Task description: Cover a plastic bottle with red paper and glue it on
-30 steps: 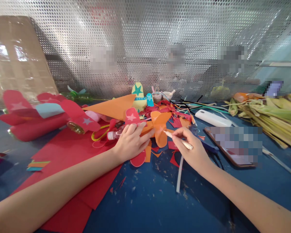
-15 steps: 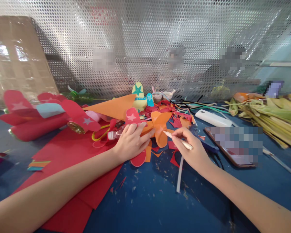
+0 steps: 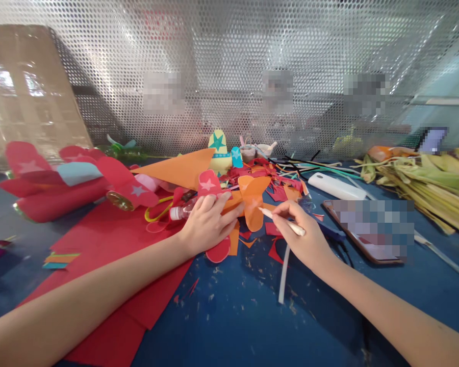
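My left hand [image 3: 208,224] is over a red cut-out with a pink star [image 3: 208,183], its fingers reaching right around the orange foam toy plane [image 3: 252,211] and steadying it. Faint stars show on the plane's rounded wing. In my right hand [image 3: 304,229] is a slim white pen [image 3: 295,229], pinched between thumb and fingers. Its tip meets or nearly meets the wing's right side. Just left of my left hand lies a small clear bottle [image 3: 180,212] with a white cap, partly hidden by the fingers.
Red sheets [image 3: 133,300] spread under my left forearm. A red toy plane [image 3: 65,196] stands left, near an orange cone [image 3: 179,168]. Red scraps [image 3: 277,191], a white device [image 3: 336,186], a phone [image 3: 363,232] and corn husks [image 3: 424,178] lie right. A perforated silvery sheet [image 3: 229,61] hangs behind.
My right hand and the pen have shifted very slightly to the right. My left hand and the orange plane stay in place.
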Demonstrator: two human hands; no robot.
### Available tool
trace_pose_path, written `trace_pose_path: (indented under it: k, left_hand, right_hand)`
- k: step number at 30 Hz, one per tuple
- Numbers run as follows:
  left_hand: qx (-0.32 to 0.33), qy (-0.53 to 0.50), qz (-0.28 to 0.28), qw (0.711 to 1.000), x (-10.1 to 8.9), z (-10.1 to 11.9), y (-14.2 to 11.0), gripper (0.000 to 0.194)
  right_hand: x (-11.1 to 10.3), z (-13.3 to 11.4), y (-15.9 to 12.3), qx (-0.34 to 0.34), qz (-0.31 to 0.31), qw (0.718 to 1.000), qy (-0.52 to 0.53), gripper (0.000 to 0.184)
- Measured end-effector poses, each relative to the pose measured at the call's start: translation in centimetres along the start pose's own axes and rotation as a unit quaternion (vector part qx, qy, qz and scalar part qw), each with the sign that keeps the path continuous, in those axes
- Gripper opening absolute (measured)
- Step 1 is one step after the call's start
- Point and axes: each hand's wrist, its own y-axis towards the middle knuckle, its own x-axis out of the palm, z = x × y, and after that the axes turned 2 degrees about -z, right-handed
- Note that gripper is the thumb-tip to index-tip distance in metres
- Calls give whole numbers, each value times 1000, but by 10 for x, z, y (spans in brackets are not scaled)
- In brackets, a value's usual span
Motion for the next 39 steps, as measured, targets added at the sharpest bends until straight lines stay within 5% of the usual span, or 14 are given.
trace_pose_path:
  k: [39]
  left_hand:
    - [4, 18, 7, 1000, 1, 0, 0, 33]
  right_hand:
    - [0, -2, 0, -2, -24, 999, 24, 12]
